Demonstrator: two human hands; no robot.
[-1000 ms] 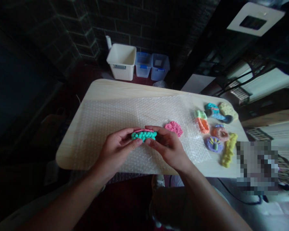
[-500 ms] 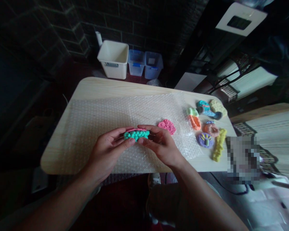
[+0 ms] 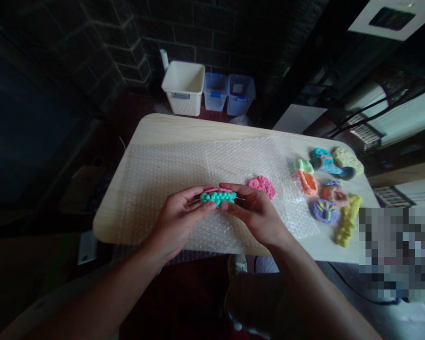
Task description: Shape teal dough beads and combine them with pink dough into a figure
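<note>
Between both hands I hold a bumpy teal clay piece [image 3: 217, 196] with a pink edge along its far side. My left hand [image 3: 180, 215] grips its left end, thumb on the near face and fingers behind. On the right end, my right hand [image 3: 257, 210] is closed the same way, its thumb close to the other. The piece is above a sheet of bubble wrap [image 3: 166, 174] on the table. Just beyond my right hand lies a bumpy pink clay piece [image 3: 262, 187], touched by neither palm as far as I can see.
At the table's [image 3: 152, 123] right end lie several clay pieces: an orange and green one [image 3: 306, 182], a purple disc [image 3: 324, 211], a yellow strip [image 3: 349, 221] and a blue-grey one [image 3: 333, 167]. A white bin [image 3: 184, 89] and two clear boxes [image 3: 241, 94] stand behind the table.
The whole scene has shifted to the right in view as my head turned left. Both hands keep the same hold on the teal piece.
</note>
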